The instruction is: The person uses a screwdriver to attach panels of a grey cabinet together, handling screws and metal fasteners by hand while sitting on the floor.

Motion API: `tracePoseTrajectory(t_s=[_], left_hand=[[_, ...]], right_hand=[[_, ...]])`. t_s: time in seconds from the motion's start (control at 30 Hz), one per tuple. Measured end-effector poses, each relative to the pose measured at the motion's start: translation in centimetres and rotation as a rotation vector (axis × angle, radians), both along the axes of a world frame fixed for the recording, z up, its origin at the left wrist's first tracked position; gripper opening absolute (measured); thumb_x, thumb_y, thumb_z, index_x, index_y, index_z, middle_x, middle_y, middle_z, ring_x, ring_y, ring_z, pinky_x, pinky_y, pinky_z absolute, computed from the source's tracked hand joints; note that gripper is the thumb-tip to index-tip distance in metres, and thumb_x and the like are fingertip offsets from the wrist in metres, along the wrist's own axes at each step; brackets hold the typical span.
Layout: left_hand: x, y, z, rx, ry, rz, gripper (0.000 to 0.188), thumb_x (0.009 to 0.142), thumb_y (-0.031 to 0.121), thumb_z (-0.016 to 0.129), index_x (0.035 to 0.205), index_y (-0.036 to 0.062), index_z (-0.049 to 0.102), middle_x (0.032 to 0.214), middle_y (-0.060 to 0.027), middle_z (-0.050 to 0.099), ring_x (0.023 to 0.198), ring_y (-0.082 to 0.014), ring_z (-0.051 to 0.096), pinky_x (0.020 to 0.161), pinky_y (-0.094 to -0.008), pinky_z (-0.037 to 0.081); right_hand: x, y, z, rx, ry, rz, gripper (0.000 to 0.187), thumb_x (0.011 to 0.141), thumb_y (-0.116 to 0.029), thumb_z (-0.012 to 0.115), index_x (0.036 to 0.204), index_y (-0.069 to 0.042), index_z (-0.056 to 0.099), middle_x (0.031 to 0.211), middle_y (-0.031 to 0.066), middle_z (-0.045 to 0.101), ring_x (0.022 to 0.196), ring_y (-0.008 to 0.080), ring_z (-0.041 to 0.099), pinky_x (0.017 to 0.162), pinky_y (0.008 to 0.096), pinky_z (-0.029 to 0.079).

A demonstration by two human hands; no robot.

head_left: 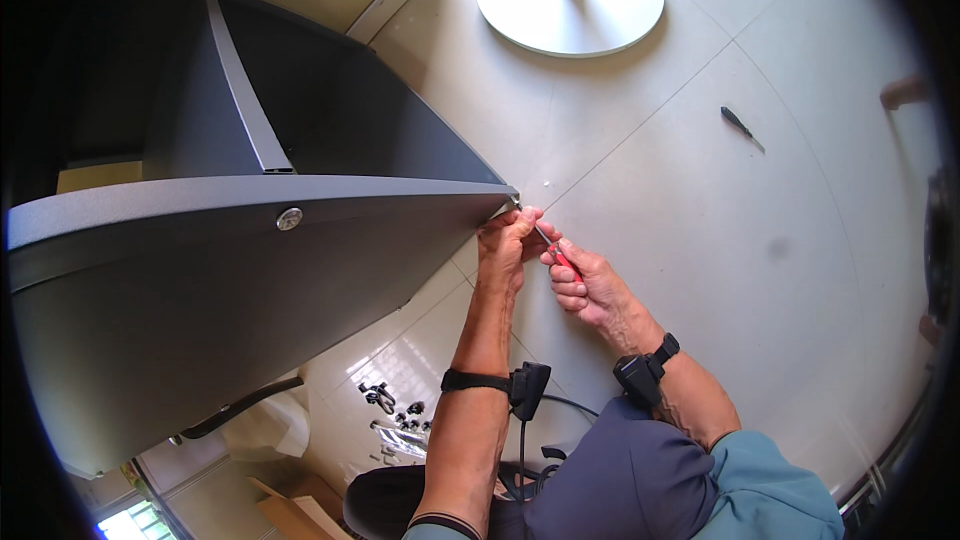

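Observation:
A dark grey cabinet (230,270) lies tipped on the left, its open compartments facing up and away. At its right-hand corner my left hand (505,245) is closed, thumb and fingers pinched together close to the edge; what they pinch is hidden. My right hand (598,292) grips the red handle of a screwdriver (567,263). The screwdriver's shaft slants up and left to the fingers of my left hand, its tip by the cabinet corner. A round metal lock (289,219) sits in the cabinet's rim.
Another screwdriver (738,123), dark-handled, lies on the tiled floor (680,200) at right. A round white stand base (570,15) is at the far side. Loose black fittings (380,398) and small bags lie near my left forearm, with an open cardboard box (300,508) at lower left.

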State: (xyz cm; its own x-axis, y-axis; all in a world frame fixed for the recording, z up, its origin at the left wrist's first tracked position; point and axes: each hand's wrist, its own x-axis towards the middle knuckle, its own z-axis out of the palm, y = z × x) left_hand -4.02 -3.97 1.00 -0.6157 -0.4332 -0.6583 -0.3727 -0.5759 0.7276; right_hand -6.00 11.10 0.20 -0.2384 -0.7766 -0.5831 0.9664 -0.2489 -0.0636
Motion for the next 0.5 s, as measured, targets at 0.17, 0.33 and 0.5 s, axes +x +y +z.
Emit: tracePoseTrajectory(t_s=[0.17,0.33,0.5], left_hand=[[-0.4,0.1,0.1,-0.029,-0.108,0.023,0.014,0.088,0.016,0.068,0.089,0.0017,0.064,0.076,-0.0126,0.069,0.065,-0.0224,0.069,0.056,-0.0338,0.058],[-0.3,0.1,0.0,-0.050,-0.090,-0.007,0.018,0.089,0.018,0.068,0.093,0.0012,0.065,0.077,-0.0124,0.069,0.067,-0.0233,0.070,0.058,-0.0330,0.058],[0.7,-0.3,0.3,-0.041,-0.015,-0.016,0.022,0.091,0.021,0.066,0.099,0.0007,0.065,0.083,-0.0139,0.070,0.074,-0.0263,0.070,0.066,-0.0357,0.059]], right_hand=[[0.9,-0.1,0.9,0.717,1.253,0.110,0.031,0.093,-0.031,0.060,0.104,-0.002,0.056,0.067,0.0064,0.057,0.057,0.0225,0.056,0.050,0.0339,0.044],[1.0,-0.5,0.0,0.843,1.591,-0.095,0.021,0.092,-0.021,0.061,0.093,0.000,0.061,0.068,0.0114,0.059,0.059,0.0280,0.059,0.054,0.0390,0.046],[0.9,-0.2,-0.3,0.613,1.032,0.026,0.026,0.097,-0.022,0.056,0.088,0.002,0.063,0.059,0.0028,0.049,0.055,0.0114,0.046,0.051,0.0299,0.040]])
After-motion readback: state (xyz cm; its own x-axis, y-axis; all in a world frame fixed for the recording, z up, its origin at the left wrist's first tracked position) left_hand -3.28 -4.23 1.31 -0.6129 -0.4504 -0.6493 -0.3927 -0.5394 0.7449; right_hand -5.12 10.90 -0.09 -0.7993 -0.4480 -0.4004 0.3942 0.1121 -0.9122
